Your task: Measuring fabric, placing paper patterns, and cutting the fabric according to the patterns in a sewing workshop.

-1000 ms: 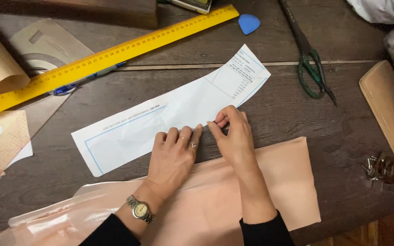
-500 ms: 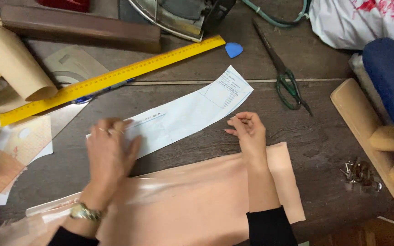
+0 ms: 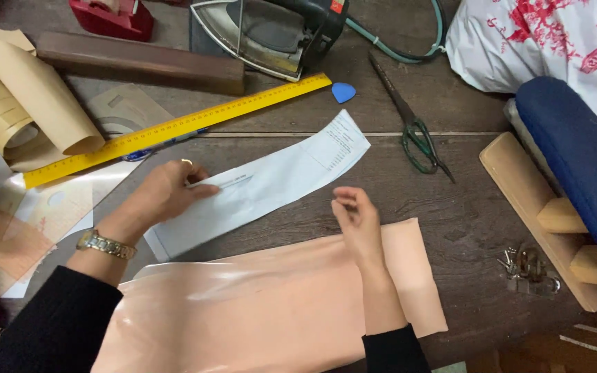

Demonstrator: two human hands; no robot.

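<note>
White paper pattern [image 3: 264, 186] lies mid-tabletop under the flat, open left hand [image 3: 167, 193]; right hand [image 3: 355, 217], loosely curled and empty, hovers over peach fabric [image 3: 264, 304].

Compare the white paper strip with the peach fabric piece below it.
The white paper strip is narrow and lies slanted; the peach fabric piece is wider and glossy. The left hand presses the paper; the right hand hovers at the fabric's upper edge. Both lie flat on the wooden table.

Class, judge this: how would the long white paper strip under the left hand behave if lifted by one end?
The white paper strip would probably droop: it looks thin and lies flat. Likely very light, so it may slide on the wooden table unless the left hand pins it.
</note>
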